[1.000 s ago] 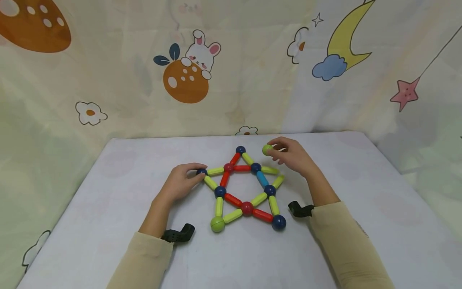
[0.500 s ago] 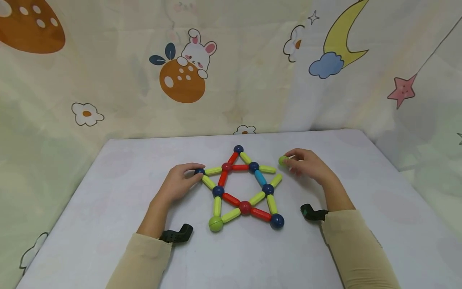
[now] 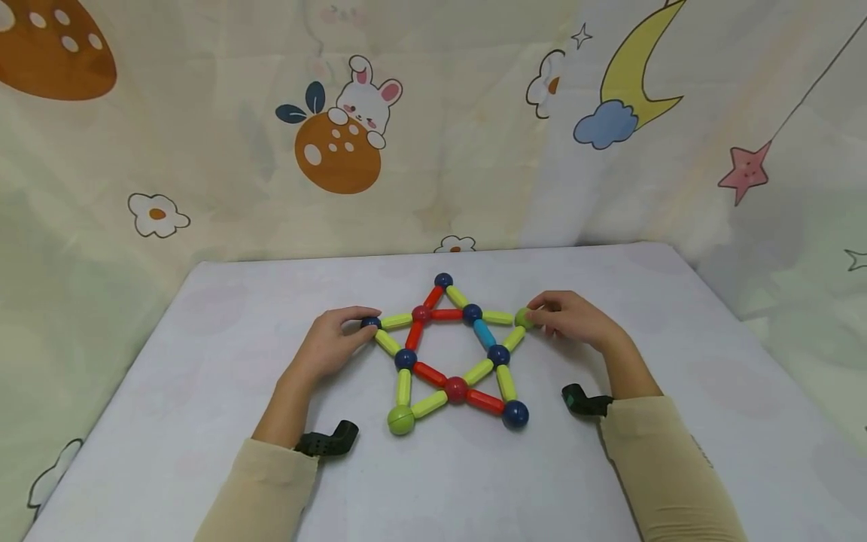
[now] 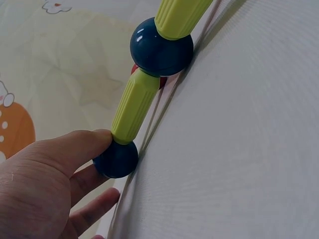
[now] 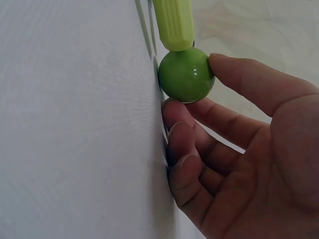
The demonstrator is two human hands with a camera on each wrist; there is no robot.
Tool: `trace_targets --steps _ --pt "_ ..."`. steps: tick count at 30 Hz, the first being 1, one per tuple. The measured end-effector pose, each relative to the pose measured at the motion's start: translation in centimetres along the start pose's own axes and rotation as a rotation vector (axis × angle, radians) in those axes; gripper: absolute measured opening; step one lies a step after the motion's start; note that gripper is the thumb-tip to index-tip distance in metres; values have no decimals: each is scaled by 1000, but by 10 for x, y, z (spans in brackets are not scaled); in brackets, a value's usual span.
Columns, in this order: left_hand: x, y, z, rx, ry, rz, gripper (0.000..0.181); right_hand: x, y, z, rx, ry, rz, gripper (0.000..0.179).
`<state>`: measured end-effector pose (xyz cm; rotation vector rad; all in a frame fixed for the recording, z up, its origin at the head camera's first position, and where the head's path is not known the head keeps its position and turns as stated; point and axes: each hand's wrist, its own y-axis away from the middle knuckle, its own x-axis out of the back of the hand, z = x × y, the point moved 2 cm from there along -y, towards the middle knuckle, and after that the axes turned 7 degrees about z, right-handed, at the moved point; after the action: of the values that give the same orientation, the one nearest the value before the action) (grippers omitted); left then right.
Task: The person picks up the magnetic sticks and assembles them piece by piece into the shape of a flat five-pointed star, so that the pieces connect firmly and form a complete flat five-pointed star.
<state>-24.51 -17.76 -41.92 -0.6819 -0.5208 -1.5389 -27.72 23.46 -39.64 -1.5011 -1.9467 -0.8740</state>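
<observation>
A six-pointed star of coloured rods and balls lies flat on the white table. My left hand [image 3: 330, 342] pinches the dark blue ball [image 4: 119, 160] at its left point, thumb against the end of a yellow-green rod [image 4: 134, 107]. At the right point, my right hand [image 3: 572, 320] holds a green ball [image 5: 187, 74] between thumb and fingers. In the right wrist view a yellow-green rod [image 5: 175, 25] meets that ball. Red rods [image 3: 485, 401], a blue rod [image 3: 484, 333], red balls [image 3: 457, 389] and another green ball [image 3: 401, 420] make up other parts of the star.
The white table [image 3: 433, 489] reaches back to a cloth backdrop [image 3: 474, 150] printed with cartoon figures. Black wrist-worn devices [image 3: 330, 439] sit at both sleeve cuffs, close above the table.
My right hand first moved right and toward me with the green ball, then brought it in to the yellow-green rod ends at the star's right point. My left hand keeps its hold.
</observation>
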Motion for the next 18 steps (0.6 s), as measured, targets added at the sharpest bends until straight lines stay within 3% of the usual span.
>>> trace_targets --steps 12,18 --pt "1 1 1 -1 7 0 36 -1 1 -2 12 7 4 46" --pt "1 1 1 6 6 -5 36 -1 4 0 60 3 -39 46"
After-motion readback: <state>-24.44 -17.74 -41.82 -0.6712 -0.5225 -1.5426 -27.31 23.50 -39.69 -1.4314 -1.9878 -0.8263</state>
